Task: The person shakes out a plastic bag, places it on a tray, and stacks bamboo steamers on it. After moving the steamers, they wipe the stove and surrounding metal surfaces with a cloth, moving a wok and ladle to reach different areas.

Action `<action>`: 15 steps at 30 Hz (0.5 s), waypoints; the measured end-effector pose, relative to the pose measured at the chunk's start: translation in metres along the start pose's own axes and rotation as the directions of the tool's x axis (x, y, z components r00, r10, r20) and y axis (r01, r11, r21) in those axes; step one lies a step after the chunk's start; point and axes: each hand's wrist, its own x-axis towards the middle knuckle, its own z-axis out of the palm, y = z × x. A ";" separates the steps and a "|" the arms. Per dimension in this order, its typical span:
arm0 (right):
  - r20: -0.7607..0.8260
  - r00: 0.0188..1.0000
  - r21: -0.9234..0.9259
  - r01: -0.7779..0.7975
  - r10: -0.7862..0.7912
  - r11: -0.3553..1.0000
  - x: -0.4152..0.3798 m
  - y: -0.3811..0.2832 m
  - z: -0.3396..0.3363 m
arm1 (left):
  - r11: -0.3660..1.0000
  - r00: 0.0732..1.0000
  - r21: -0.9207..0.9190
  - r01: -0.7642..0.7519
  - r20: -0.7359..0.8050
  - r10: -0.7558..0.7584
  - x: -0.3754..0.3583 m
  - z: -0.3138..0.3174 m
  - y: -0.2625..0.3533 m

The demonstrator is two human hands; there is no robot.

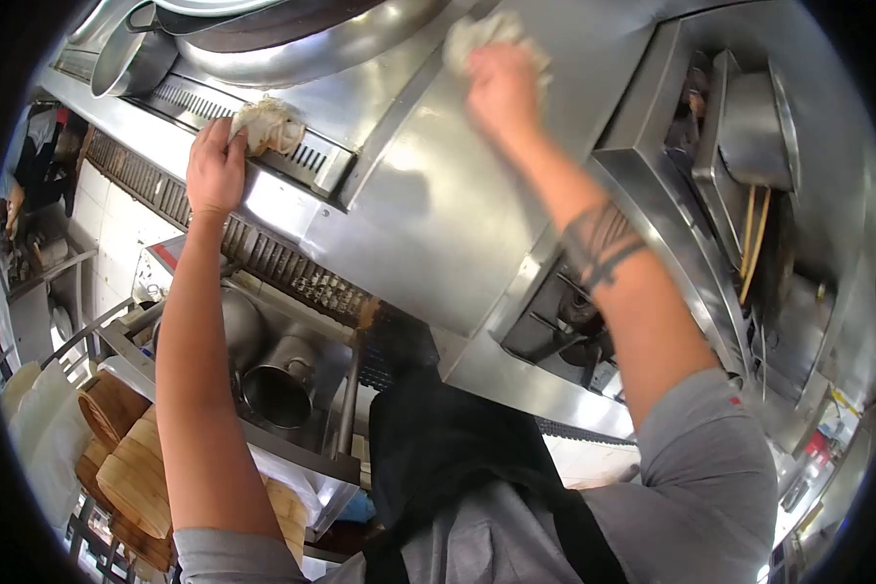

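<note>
My left hand is closed on a crumpled off-white rag with loose, stringy folds. The rag rests over the slotted metal grate at the counter's near edge. Farther right, my right hand is pressed onto a bunched whitish cloth, slightly blurred, against the stainless steel counter. Its fingers are wrapped into the cloth and partly hidden. Both arms reach forward across the steel surface.
A large steel wok and a small pot stand at the back left. Metal containers with chopsticks sit at right. Below left are a steel pitcher on a cart and wooden boards.
</note>
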 end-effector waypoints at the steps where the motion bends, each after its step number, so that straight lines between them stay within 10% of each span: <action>1: 0.166 0.982 0.076 -0.104 0.091 0.992 -0.036 -0.044 -0.008 | 0.999 0.998 0.011 -0.044 -0.048 0.045 -0.001 0.002 -0.002; 2: 0.427 0.897 0.031 -0.144 0.118 0.989 -0.067 -0.085 -0.021 | 0.999 0.997 -0.003 -0.046 -0.055 0.046 -0.001 0.002 -0.003; 3: 0.362 0.932 0.298 -0.083 -0.032 0.951 -0.117 -0.110 -0.023 | 0.999 0.998 0.004 -0.054 -0.032 0.055 0.000 0.001 -0.004; 5: 0.464 0.867 0.106 0.153 -0.185 0.983 -0.122 -0.142 -0.057 | 0.998 0.998 0.015 -0.060 -0.012 0.060 0.000 -0.002 0.003; 7: 0.440 0.820 0.346 0.220 -0.365 0.912 -0.123 -0.123 -0.059 | 0.998 0.997 0.003 -0.070 -0.026 0.070 0.000 -0.001 0.003; 10: 0.222 0.954 -0.023 0.214 -0.204 0.977 -0.039 -0.010 -0.030 | 0.998 0.999 0.035 -0.046 -0.007 0.046 -0.003 0.001 0.000; 13: -0.011 0.919 -0.332 -0.375 0.394 0.865 0.053 0.076 -0.030 | 0.999 0.999 0.014 -0.032 0.016 0.032 0.001 0.002 -0.004; 15: 0.118 0.878 -0.440 -0.372 0.464 0.817 0.094 0.110 -0.027 | 0.999 0.999 0.037 -0.035 -0.017 0.035 0.002 0.012 -0.021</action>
